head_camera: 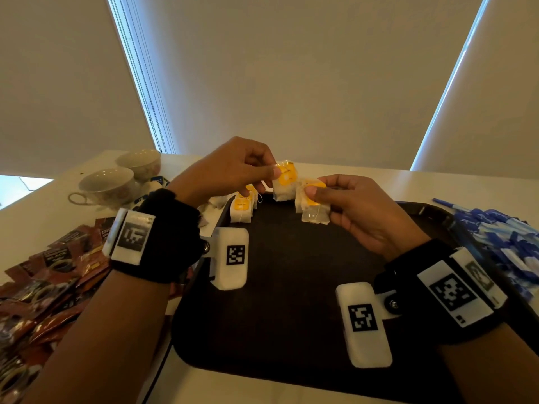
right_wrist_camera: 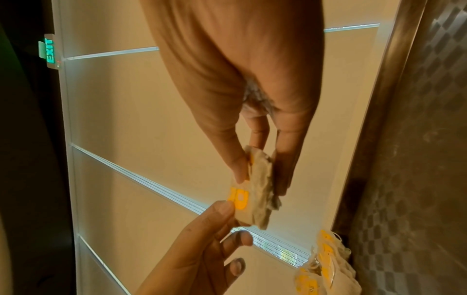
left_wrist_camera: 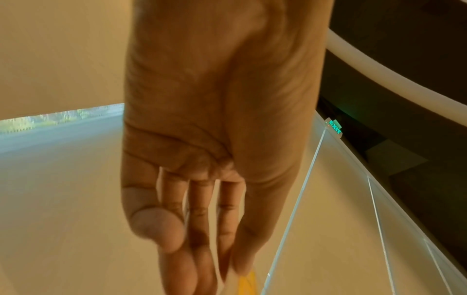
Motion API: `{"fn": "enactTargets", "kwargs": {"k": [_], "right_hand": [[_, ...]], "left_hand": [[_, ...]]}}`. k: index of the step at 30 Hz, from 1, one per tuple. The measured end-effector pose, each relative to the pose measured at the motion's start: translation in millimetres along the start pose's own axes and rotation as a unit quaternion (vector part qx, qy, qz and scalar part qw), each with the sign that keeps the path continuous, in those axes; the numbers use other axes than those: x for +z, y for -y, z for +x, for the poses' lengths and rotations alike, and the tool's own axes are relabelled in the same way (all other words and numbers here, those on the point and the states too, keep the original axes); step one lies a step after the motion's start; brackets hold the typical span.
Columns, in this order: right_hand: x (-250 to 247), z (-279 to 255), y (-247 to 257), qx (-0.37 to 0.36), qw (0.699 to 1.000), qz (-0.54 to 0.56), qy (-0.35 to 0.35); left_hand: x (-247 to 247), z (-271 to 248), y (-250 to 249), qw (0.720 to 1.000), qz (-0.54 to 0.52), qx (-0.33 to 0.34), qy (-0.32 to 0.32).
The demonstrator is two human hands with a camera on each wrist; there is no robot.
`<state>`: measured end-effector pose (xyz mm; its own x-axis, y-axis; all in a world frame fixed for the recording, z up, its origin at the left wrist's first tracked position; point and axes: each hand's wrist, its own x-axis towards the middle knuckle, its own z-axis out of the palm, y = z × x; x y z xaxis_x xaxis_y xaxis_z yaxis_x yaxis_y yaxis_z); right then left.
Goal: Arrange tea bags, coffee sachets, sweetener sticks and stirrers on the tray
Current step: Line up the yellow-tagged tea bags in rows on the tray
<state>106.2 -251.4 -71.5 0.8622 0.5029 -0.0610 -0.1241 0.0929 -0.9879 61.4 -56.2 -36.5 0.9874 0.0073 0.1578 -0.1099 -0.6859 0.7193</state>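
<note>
Both hands were up over the tray's far edge, left hand pinching one tea bag, right hand pinching a couple more; small pile of tea bags sat at the far left corner

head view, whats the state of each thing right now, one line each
left hand: fingers pinch a tea bag, held up over the tray's far edge
right hand: fingers pinch a small bunch of tea bags, held above the tray
tray: flat on the table, a few tea bags at its far left corner
cups: upright, nothing visible inside
coffee sachets: heaped left of tray
blue sticks: piled at tray's right
</note>
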Motion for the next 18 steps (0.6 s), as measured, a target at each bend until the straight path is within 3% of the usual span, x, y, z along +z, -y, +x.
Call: {"fn": "enactTargets", "kwargs": {"k": [6,9,13,18], "right_hand": [[-4,-3,4,-0.007,1.000,0.004,0.000],[-5,-5,7,-0.015,1.000,-0.004,-0.004],[-6,-5,9,-0.013,1.000,-0.014,-0.007],[-4,-8,10,-0.011,1.000,-0.023,-0.003]], "left_hand": [[-34,-15,9,0.999,0.034,-0.026,-0.029],[-43,-17,16,0.991,0.090,-0.085,0.050],[-35,-4,26,0.960,0.159,-0.136,0.188],[-27,14,48,0.935,0.197,-0.189,0.225]]}}
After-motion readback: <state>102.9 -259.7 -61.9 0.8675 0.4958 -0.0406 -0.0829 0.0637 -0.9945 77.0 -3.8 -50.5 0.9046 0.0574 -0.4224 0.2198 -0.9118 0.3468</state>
